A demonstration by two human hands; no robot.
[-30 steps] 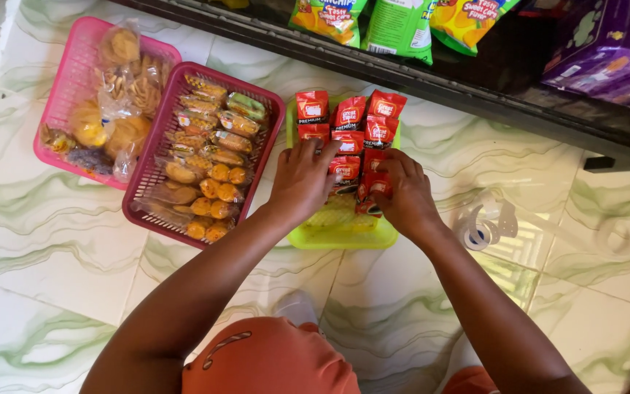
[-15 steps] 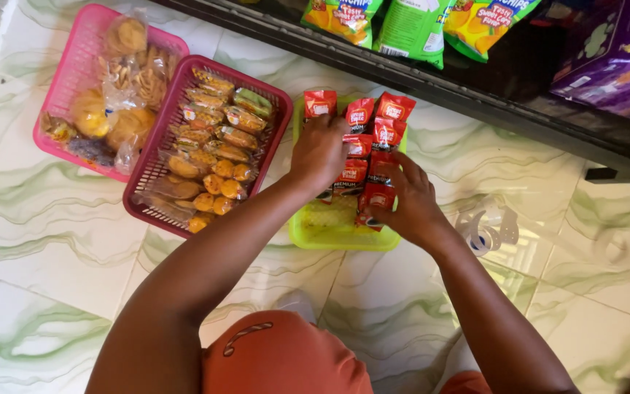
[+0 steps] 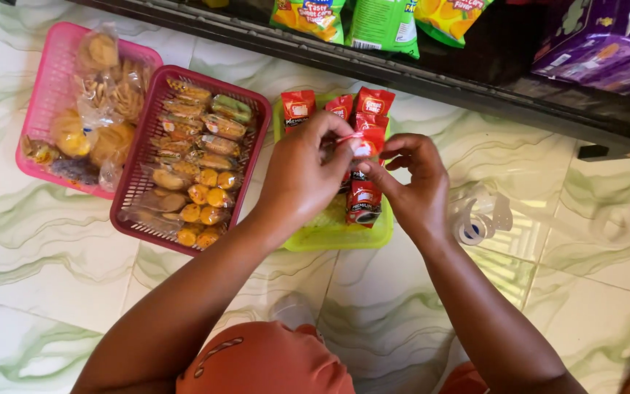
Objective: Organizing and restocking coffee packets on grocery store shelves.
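A red sachet point(image 3: 362, 146) is pinched between the fingers point(image 3: 344, 142) of the left hand point(image 3: 304, 179) and those of the right hand point(image 3: 413, 182), thumb and forefinger pressed together on it from either side. The sachet is held at the top of a strip of red sachets point(image 3: 364, 197), whose long axis runs down and toward the person, hanging over the green tray point(image 3: 373, 237). The strip lies between the 2 hands, about equally near to both; the left grips from the left edge, the right from the right and slightly lower. Both wrists are bent inward, forearms converging from below. More red sachets point(image 3: 298, 108) lie in the tray beyond the left hand. Left of it stand a dark pink basket point(image 3: 253, 149) of wrapped snacks and a lighter pink basket point(image 3: 41, 95). All rest on the tiled floor point(image 3: 52, 270), below a shelf point(image 3: 432, 80).
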